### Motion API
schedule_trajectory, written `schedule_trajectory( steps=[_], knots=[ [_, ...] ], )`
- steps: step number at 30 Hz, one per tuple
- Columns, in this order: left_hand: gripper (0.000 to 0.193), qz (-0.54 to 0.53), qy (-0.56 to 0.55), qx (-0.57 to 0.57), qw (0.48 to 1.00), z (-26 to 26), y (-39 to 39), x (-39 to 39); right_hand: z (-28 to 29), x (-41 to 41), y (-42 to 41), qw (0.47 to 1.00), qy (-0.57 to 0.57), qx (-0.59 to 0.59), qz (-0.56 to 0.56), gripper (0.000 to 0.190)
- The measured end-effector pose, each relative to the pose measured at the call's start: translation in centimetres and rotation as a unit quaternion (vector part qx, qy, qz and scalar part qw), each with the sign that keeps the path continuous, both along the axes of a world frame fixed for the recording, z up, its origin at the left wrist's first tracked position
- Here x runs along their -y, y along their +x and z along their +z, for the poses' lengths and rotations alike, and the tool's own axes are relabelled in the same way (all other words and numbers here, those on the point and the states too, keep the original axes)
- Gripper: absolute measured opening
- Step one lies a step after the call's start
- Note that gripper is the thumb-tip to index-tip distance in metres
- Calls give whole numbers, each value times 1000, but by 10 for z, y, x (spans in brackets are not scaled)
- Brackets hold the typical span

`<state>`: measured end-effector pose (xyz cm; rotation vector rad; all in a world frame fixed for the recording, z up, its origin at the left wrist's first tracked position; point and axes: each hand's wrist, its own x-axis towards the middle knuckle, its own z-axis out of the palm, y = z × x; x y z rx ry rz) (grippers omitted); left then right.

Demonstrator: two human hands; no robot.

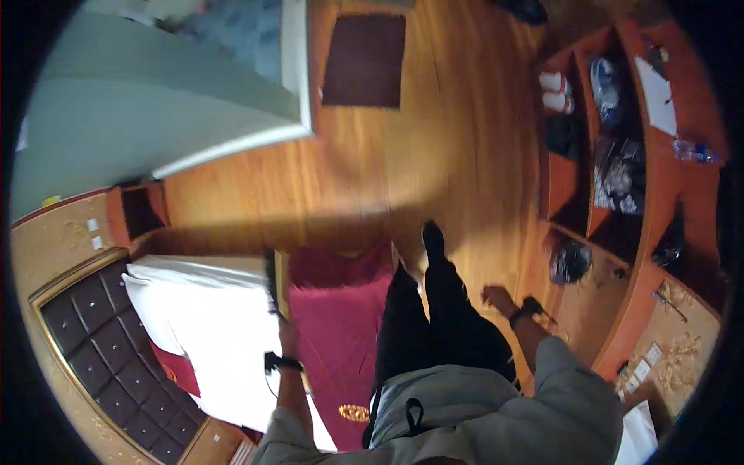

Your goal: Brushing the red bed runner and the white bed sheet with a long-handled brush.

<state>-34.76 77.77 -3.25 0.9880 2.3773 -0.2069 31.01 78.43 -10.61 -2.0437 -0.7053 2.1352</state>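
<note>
My left hand [288, 336] is closed around what looks like a long brush [272, 285] with dark bristles and a pale back, blurred in the view. It is above the bed, between the white bedding [215, 331] and the dark red bed runner [337, 325]. A gold emblem [354, 413] marks the runner near my body. To the right of my legs hangs my right hand [499, 299], its fingers bent and blurred. Nothing shows in it. Each wrist wears a dark band with a small device.
An open wooden shelf unit [633, 232] holds slippers [555, 92], bagged items and a bottle [694, 152]. Beside it is a lined waste bin [571, 260]. A dark mat [365, 61] lies on the wood floor [436, 145]. The wall corner [308, 125] juts out ahead left, near a nightstand [139, 212].
</note>
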Motion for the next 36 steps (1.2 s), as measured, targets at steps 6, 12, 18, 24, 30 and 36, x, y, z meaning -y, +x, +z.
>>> schedule_trajectory(
  steps=[6, 12, 18, 24, 30, 36],
  knots=[
    [40, 139, -31, 184, 973, 52, 84, 71, 69, 34, 63, 892, 308, 65, 326, 17],
    [30, 99, 1, 189, 977, 67, 120, 63, 116, 5, 50, 974, 213, -49, -60, 22],
    [28, 48, 154, 218, 963, 69, 133, -58, 127, -16, 64, 735, 431, 287, 437, 28],
    [41, 18, 246, 142, 959, 66, 109, -128, 72, -32, 72, 960, 243, 96, 104, 31],
    [49, 106, 256, 121, 953, 86, 91, -67, 76, -103, 49, 948, 189, 103, 233, 26],
    [35, 277, 296, 173, 898, 112, 107, 14, 82, -197, 8, 918, 187, 115, 330, 21]
  ],
)
